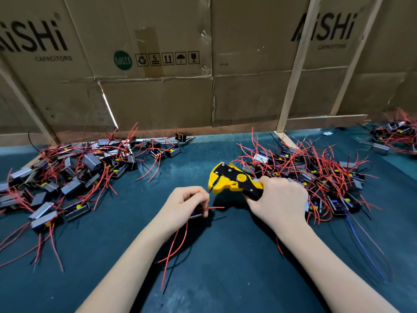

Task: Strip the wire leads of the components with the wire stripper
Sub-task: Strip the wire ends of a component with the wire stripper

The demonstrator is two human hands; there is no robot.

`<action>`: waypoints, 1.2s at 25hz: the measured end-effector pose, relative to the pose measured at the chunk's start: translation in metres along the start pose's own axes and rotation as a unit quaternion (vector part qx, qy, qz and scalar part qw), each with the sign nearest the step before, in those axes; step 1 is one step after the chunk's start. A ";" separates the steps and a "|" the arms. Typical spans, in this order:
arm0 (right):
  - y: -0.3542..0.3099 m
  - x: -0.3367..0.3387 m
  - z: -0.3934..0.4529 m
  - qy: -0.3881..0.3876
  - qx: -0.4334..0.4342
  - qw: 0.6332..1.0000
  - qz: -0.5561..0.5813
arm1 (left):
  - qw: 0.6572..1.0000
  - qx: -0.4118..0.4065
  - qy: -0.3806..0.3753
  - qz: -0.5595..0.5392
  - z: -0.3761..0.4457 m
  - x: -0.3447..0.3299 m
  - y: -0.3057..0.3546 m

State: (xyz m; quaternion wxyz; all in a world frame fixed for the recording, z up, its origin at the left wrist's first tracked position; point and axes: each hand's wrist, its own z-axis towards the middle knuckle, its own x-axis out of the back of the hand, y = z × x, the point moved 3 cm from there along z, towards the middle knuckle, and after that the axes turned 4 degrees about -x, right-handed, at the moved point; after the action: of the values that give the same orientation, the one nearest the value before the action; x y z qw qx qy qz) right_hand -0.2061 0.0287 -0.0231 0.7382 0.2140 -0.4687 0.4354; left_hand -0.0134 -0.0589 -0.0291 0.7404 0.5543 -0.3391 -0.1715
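Cardboard wall (158, 98) at back of bench, flattened cartons. Print reads "AiSHi CAPACITORS" (325, 28) upper right, same logo partly cut off at upper left. Green round sticker (123, 60) says "RoHS 2.0". Beside it a row of boxed handling symbols (167, 58): recycle, stack limit "5", this-way-up arrows, umbrella, fragile glass. Pale wooden slats (295, 64) lean across the cardboard.

Wire stripper (234, 180): yellow body, black side plates, silver rivets, round yellow knob mid-body, head pointing left. Held above the dark teal mat (225, 256), centre of view. Right hand (279, 204) is wrapped round its handles, fingers curled tight. A thin black wire lead (211, 188) meets the stripper head at its lower left corner; whether it sits inside the cutting slot, cannot tell.

Left hand (185, 204) just left of the stripper, fingers curled, gripping a small dark component (196, 214) mostly hidden under the palm, fingertips pinching its leads. Red lead (215, 208) sticks out rightwards from the fingers; more red leads trail down below the wrist.

Left pile (67, 177) of grey-cased components with red wires on the mat. Right pile (316, 177) of same, just behind the right hand, some blue wires. Third smaller pile (397, 136) far right.
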 end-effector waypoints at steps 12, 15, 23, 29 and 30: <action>0.011 -0.008 0.002 0.047 -0.013 0.999 -0.015 | 0.996 0.005 0.062 -0.068 0.000 0.010 -0.004; 0.011 -0.008 0.002 0.044 -0.006 0.999 -0.009 | 0.995 0.010 0.069 -0.068 0.000 0.009 -0.006; 0.007 -0.004 0.002 0.026 0.011 1.000 -0.002 | 0.994 0.010 0.085 -0.064 0.000 0.003 -0.005; 0.007 0.004 0.003 0.010 -0.002 1.000 -0.013 | 0.994 0.014 0.080 -0.071 -0.001 0.005 -0.005; 0.006 0.005 0.003 0.014 -0.006 1.000 -0.007 | 0.995 0.015 0.075 -0.068 -0.001 0.006 -0.006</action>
State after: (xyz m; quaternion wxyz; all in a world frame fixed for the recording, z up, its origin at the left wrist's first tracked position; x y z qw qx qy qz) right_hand -0.2120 0.0324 -0.0181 0.7491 0.2069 -0.4592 0.4303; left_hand -0.0081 -0.0638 -0.0329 0.7420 0.5987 -0.2465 -0.1737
